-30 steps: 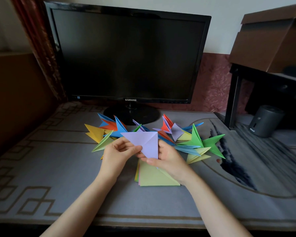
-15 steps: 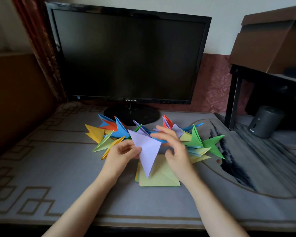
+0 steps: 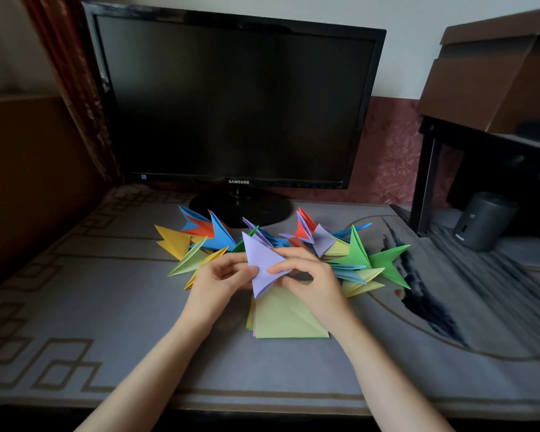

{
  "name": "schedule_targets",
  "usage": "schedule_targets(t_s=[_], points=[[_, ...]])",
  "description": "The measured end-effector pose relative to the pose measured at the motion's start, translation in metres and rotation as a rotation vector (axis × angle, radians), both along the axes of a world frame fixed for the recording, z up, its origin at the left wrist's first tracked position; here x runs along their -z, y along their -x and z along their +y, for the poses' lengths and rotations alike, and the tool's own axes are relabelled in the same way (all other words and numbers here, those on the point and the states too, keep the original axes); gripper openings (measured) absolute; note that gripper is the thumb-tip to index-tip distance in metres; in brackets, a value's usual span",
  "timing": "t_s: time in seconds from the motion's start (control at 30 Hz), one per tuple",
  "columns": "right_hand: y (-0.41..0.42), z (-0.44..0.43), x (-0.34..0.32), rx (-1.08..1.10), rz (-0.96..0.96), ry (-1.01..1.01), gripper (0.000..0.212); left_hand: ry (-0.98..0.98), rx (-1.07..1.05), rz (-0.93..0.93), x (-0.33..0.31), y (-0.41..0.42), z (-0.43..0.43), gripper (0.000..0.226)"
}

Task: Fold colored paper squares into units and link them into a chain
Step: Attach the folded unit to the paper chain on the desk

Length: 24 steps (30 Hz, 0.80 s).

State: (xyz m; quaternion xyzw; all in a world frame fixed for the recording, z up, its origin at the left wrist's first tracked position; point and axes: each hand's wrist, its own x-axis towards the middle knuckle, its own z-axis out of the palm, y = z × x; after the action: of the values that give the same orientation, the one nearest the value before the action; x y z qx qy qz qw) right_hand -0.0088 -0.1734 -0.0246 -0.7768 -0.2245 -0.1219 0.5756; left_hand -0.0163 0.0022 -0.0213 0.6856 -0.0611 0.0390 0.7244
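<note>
As the lilac paper [image 3: 262,261] stands between them, left hand [image 3: 219,283] and right hand [image 3: 314,283] apparently pinch it.

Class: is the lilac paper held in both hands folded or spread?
Folded: the lilac paper forms a pointed triangle, not a square.

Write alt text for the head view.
The left hand and right hand pinch a folded lilac triangle above a stack of paper squares on a grey mat. Folded colored units fan out behind, before a dark monitor.

2 hands [image 3: 219,282] [image 3: 312,279], 1 monitor [image 3: 234,101]
</note>
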Motion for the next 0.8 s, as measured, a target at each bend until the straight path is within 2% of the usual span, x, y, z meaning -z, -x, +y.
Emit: schedule_targets(t_s=[0.1, 0.33, 0.4, 0.5, 0.7, 0.8], points=[[0.0001, 0.0034, -0.0003, 0.019, 0.068, -0.066, 0.011, -0.02, 0.02, -0.011, 0.0005, -0.0004, -0.0002, 0.017], [-0.0017, 0.0035, 0.0006, 0.064, 0.104, -0.164, 0.011, 0.103, 0.051, 0.011, -0.0065, 0.0058, -0.006, 0.019], [-0.0001, 0.0048, -0.0013, 0.052, 0.161, -0.215, 0.008, 0.041, 0.037, -0.023, -0.0064, 0.0064, -0.0065, 0.012], [0.0014, 0.0066, -0.0035, 0.044, 0.185, -0.258, 0.016, -0.037, 0.027, -0.048, -0.0047, 0.0066, -0.0062, 0.007], [0.0033, 0.0075, -0.0065, 0.006, 0.215, -0.299, 0.023, -0.049, -0.012, -0.051, -0.0008, 0.004, -0.005, 0.006], [0.0028, 0.0076, -0.0062, 0.006, 0.23, -0.284, 0.017, -0.05, 0.002, -0.068, -0.0014, 0.0048, -0.0048, 0.004]])
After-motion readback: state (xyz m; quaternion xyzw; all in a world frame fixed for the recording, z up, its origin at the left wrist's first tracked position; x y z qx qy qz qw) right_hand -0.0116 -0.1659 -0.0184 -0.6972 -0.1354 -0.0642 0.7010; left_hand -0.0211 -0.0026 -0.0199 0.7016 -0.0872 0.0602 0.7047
